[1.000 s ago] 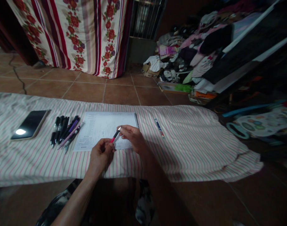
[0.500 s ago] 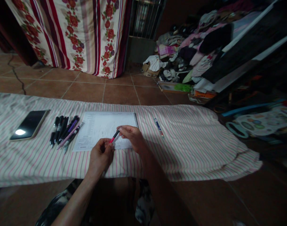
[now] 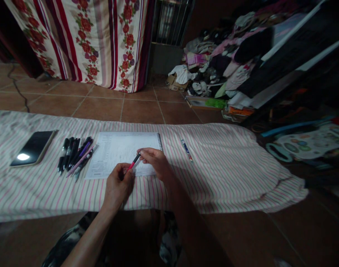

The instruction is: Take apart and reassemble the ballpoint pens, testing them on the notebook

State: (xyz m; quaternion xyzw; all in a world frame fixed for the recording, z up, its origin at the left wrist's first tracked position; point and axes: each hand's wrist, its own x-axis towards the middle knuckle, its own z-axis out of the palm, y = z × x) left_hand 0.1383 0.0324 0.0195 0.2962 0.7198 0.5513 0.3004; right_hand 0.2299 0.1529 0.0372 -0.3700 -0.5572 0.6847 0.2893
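A pink-and-black pen point(image 3: 133, 163) lies slanted across the lower part of a spiral notebook point(image 3: 122, 148) with a printed page. My left hand point(image 3: 118, 185) grips the pen's pink lower end, and my right hand point(image 3: 155, 161) pinches its dark upper end between thumb and finger. Both hands rest over the notebook's bottom edge. Left of the notebook lies a bundle of several pens point(image 3: 75, 155), with a black smartphone point(image 3: 33, 148) beyond it. A single blue-and-white pen point(image 3: 186, 150) lies to the right, apart from my right hand.
All of this lies on a pink-striped cloth point(image 3: 214, 185) spread over a low surface. Brown floor tiles point(image 3: 141, 111) lie beyond it. A floral striped curtain point(image 3: 88, 40) hangs at the back, and a heap of clothes point(image 3: 219, 63) fills the back right.
The view has drifted slightly, shifting the table items a little left. My hands keep nearly the same hold on the pen.
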